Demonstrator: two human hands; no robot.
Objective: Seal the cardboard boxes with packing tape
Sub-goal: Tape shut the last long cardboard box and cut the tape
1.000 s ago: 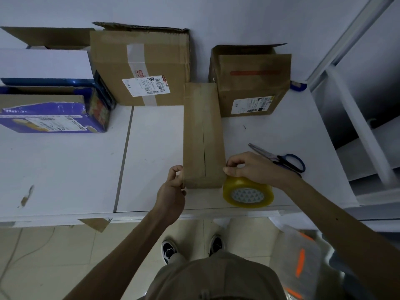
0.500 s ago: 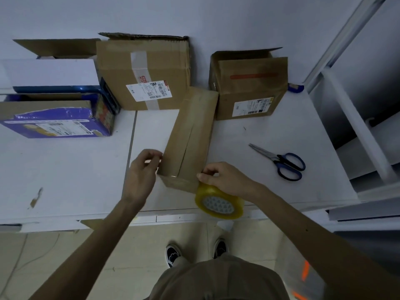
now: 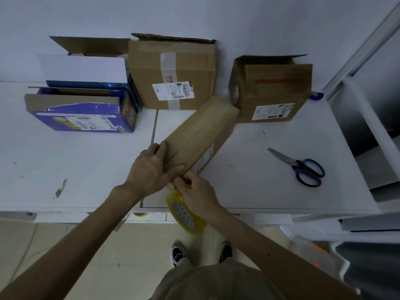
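Note:
A long brown cardboard box [image 3: 201, 131] lies diagonally on the white table [image 3: 259, 185], its far end toward the back boxes and its flap seam running lengthwise. My left hand [image 3: 151, 169] presses flat on the box's near end. My right hand [image 3: 197, 193] sits just below that end, gripping a yellowish roll of packing tape [image 3: 186, 215] that hangs past the table's front edge. The near end face of the box is hidden by both hands.
Blue-handled scissors [image 3: 303, 169] lie to the right. Along the wall stand a tall taped box [image 3: 173, 72], an open brown box [image 3: 272, 89], a purple box [image 3: 82, 111] and a white-fronted box [image 3: 84, 70]. A white frame rises at the right.
The long box has swung further round, its near end going left. My left hand moved from the box's left edge onto its near end; my right hand with the tape followed to the centre.

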